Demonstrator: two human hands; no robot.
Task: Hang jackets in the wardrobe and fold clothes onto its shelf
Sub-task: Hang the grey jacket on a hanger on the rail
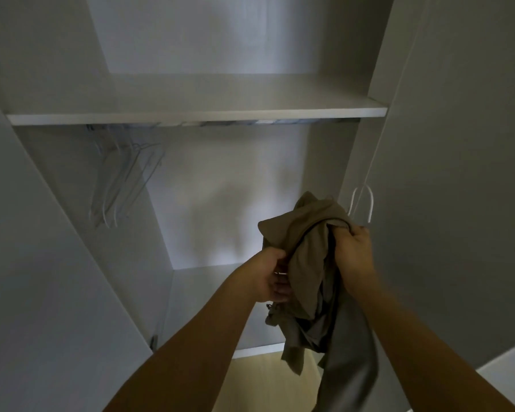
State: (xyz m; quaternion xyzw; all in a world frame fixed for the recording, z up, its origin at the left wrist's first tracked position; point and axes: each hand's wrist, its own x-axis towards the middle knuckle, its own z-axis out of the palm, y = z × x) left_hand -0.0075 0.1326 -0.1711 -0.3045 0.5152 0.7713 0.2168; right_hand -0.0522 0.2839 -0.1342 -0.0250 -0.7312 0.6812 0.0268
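You're holding a bunched taupe jacket (pixel 306 263) w/ both hands, in front of the open wardrobe's (pixel 57 292) lower-right section. Your left hand (pixel 268 279) is gripping the fabric's left side, fingers curled in; something thin & white is showing at the fingers, can't tell what. Your right hand (pixel 354 257) is clenching the top right of the bundle, w/ a white hanger hook (pixel 361 203) sticking up just behind it. The rest of the jacket is hanging down between your forearms, over a pale floor (pixel 259 379). Further in, the wardrobe's bottom panel (pixel 205 292) is lying beyond the hands. Up & to the left, a cluster of white hangers (pixel 122 179) is hanging from the rail (pixel 220 124), right under the shelf (pixel 191 114).
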